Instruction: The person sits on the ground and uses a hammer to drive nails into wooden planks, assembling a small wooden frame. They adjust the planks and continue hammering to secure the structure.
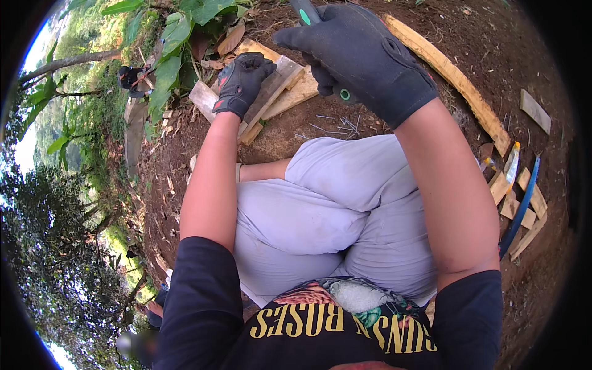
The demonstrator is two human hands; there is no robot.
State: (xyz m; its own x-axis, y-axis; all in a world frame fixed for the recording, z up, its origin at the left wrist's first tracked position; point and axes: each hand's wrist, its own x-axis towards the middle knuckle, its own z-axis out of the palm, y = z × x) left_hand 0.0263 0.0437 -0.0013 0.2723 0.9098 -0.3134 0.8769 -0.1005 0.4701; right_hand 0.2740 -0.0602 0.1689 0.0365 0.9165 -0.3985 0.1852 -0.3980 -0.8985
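Note:
My left hand (242, 83), in a black glove, is closed with the fingers curled over a short wooden board (271, 89). Whatever it pinches, if anything, is hidden. Beneath and beside that board lie other pale boards (297, 97). Raised to the right of them, my gloved right hand (367, 58) grips a dark-handled tool (306, 11) with green marks. One end of its handle shows below my fist; the far end runs out of the picture at the top. Several loose nails (345, 128) lie on the soil between the boards and my crossed legs.
A long curved timber strip (456, 74) lies on the right, with a small plank (534, 111) beyond. Near my right elbow are a long blue blade-like strip (523, 209) and wood offcuts (535, 192). Leafy plants (176, 37) border the upper left. Another person (129, 79) is farther off.

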